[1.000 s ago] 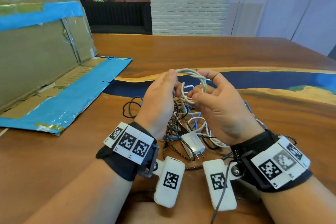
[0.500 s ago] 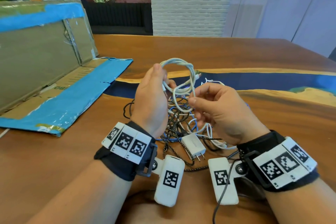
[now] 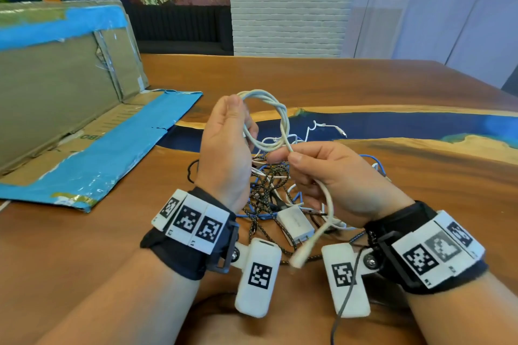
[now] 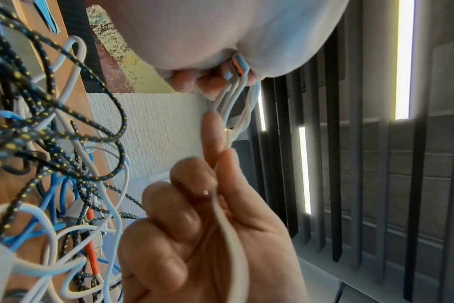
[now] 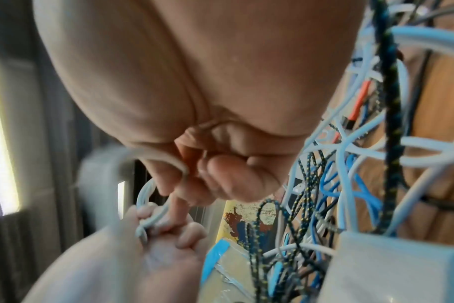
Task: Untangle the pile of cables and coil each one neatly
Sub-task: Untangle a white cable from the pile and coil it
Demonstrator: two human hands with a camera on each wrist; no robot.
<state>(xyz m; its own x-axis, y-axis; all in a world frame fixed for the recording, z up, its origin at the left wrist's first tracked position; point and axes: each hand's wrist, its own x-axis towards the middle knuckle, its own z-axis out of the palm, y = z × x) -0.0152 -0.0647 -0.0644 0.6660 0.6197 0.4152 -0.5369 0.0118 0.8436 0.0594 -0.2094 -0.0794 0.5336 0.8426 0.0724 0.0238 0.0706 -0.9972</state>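
Between left hand [image 3: 227,148] and right hand [image 3: 336,176] loops the white cable [image 3: 276,109].

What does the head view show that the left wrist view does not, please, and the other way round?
Only the head view shows the cardboard box, the white charger and the cable's loose plug end. Only the left wrist view shows an orange-tipped connector inside the left hand. Both show the white cable, the right hand pinching it, and the tangled pile.

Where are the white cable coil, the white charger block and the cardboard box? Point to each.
white cable coil [image 3: 283,115], head view, right side of the loop.
white charger block [image 3: 294,222], head view, top face.
cardboard box [image 3: 56,98], head view, inner wall.
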